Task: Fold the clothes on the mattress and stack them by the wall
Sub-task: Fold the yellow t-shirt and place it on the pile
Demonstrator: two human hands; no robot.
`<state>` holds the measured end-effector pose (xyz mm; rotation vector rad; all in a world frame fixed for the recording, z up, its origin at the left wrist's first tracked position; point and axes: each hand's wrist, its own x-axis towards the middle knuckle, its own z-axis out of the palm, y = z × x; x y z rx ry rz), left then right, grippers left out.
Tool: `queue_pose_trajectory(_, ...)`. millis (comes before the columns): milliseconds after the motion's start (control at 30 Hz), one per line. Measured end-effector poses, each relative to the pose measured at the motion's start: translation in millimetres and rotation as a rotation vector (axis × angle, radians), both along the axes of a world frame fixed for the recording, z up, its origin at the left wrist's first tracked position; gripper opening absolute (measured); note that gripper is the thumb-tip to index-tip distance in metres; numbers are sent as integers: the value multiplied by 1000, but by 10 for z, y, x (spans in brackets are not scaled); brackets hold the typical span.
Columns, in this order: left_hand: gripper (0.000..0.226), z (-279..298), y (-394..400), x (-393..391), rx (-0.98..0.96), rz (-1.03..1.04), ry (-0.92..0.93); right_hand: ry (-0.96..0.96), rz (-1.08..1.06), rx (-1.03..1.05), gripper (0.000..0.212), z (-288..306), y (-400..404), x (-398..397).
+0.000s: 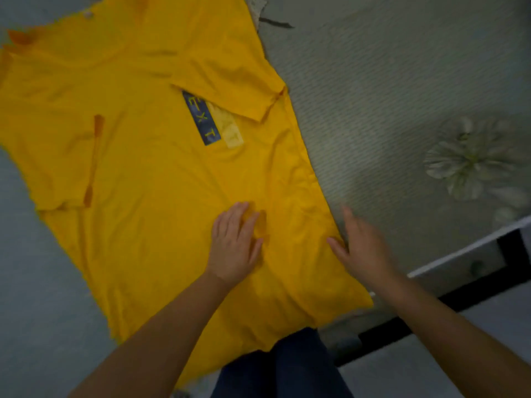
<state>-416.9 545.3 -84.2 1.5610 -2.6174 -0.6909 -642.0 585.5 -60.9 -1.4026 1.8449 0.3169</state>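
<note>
Grey textured mattress (388,90) w/ a big yellow cotton t-shirt (138,168) spread flat on it. My left hand (235,242) presses it, fingers straight; right hand (362,248) open at its edge, blurry.

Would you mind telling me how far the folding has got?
Early. One sleeve of the yellow T-shirt is folded in. Left hand presses it flat; right hand rests at its edge. Further folding and stacking remain; no stack is visible.

We are looking at a yellow T-shirt (149,173) lying spread flat on the grey mattress (388,96). One sleeve is lying folded inward over its chest, partly covering a blue printed label.
</note>
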Motion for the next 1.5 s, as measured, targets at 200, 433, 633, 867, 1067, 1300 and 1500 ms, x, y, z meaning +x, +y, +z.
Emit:
queue_pose_trajectory(200,60,-69,1082,357,57,2,-48,126,-56,90,26,101,788,182)
queue_pose_trajectory(433,77,-84,1576,501,111,45,-35,-54,-478,-39,7,315,575,310)
queue_pose_trajectory(633,62,-19,1792,406,105,189,7,-381,-857,-29,50,317,-211,423)
queue_pose_trajectory(867,38,-11,1755,552,-98,427,139,-310,-535,-137,32,189,-288,589)
queue_pose_trajectory(1067,58,6,2110,996,-66,712,-56,127,608,-292,31,30,6,504)
queue_pose_trajectory(1300,60,169,2369,1083,44,642,-70,-50,642,-713,15,413,241,351)
queue_pose_trajectory(1500,67,318,2577,1183,375,483,-317,26,990,-522,33,571,888,-163)
